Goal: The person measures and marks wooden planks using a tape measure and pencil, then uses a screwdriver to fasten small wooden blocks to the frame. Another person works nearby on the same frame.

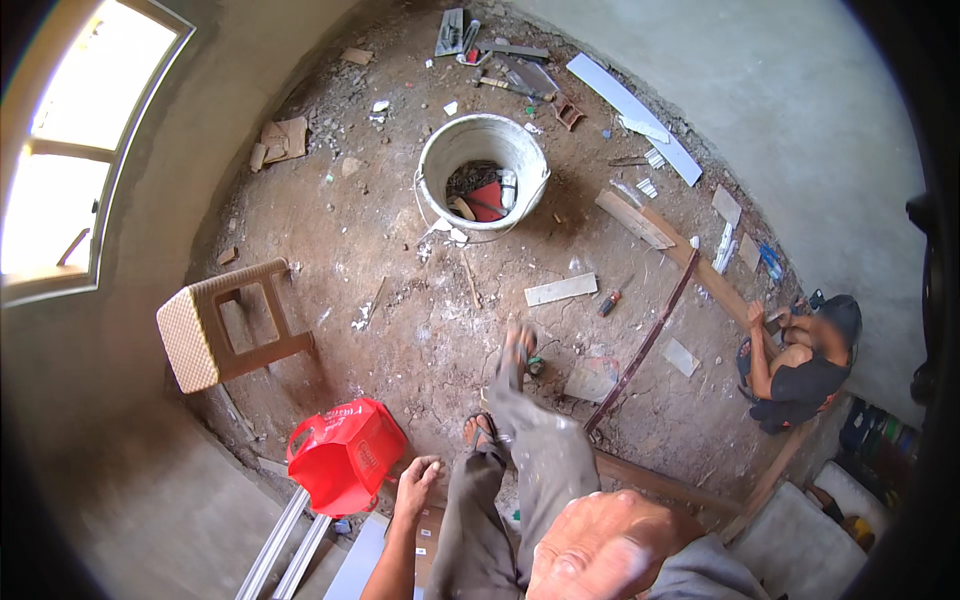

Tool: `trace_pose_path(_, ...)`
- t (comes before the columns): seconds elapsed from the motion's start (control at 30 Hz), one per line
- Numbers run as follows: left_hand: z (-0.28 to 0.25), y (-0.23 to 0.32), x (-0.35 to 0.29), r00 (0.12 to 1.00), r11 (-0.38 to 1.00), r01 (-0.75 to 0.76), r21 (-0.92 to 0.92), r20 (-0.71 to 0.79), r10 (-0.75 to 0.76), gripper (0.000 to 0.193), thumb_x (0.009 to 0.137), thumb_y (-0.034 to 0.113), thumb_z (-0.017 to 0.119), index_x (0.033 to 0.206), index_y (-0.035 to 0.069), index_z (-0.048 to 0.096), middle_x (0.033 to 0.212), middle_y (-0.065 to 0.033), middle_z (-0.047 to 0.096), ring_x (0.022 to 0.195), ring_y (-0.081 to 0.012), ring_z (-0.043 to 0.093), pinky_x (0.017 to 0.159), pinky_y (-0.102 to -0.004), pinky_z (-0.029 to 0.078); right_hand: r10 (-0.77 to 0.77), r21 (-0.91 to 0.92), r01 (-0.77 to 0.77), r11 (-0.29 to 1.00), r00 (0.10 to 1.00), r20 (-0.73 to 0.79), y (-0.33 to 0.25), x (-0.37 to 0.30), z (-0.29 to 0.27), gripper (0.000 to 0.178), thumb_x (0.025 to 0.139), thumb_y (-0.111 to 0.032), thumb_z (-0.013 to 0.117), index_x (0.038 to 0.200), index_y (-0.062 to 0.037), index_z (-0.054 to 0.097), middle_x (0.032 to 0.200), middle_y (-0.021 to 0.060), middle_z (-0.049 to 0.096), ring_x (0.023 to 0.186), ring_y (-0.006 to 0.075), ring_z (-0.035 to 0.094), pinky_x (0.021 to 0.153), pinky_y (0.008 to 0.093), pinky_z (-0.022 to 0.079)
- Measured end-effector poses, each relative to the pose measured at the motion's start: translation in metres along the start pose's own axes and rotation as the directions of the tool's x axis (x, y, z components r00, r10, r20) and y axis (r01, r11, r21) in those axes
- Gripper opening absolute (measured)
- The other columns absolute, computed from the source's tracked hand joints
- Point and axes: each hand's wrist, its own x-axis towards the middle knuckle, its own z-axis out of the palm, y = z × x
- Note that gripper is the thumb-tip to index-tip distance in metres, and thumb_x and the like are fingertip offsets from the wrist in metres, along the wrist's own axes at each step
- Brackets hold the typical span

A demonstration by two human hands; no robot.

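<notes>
My left hand [417,484] hangs beside my left leg with its fingers curled in; nothing shows in it. It is nearest to a red bag [345,455], which lies tipped on its side with its mouth toward me, apart from the hand. Close to the camera, my right hand [605,540] is held over my right thigh with bent fingers. Part of it is blurred, and whatever it may hold is hidden. My sandalled feet stand on the dirt floor, the right one ahead of the left.
Ahead stands a white bucket [483,135] with scraps inside. A tan stool [230,325] lies tipped at left. To the right, a person [805,360] crouches by a long wooden board [710,275]. A screwdriver [610,302], a handsaw [567,112] and a dark strip [645,345] lie on the floor.
</notes>
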Motion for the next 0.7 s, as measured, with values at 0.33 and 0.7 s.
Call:
trace_pose_path(0.33,0.015,0.12,0.142,0.904,0.93,0.296,-0.217,-0.25,-0.346,0.027,0.105,0.027,0.062,0.119,0.004,0.067,0.097,-0.0042,0.07,0.088,-0.0132,0.066,0.08,-0.0307,0.053,-0.008,-0.156,-0.779,0.607,0.19,-0.982,0.099,0.075,-0.586,0.052,0.1,-0.043,0.067,0.133,-0.0034,0.058,0.117,0.0105,0.071,0.089,0.0181,0.069,0.071,0.0285,0.054)
trace_pose_path(0.7,0.085,0.268,0.283,0.887,0.895,0.444,0.035,-0.161,-0.433,0.039,0.105,0.033,0.064,0.124,-0.002,0.064,0.114,-0.0093,0.072,0.101,-0.0179,0.068,0.089,-0.0332,0.053,-0.4,-0.495,-0.745,-0.447,0.662,-0.633,0.157,0.153,-1.006,0.083,0.09,-0.034,0.074,0.155,0.0005,0.035,0.159,0.0275,0.038,0.144,0.0445,0.041,0.117,0.0499,0.039)
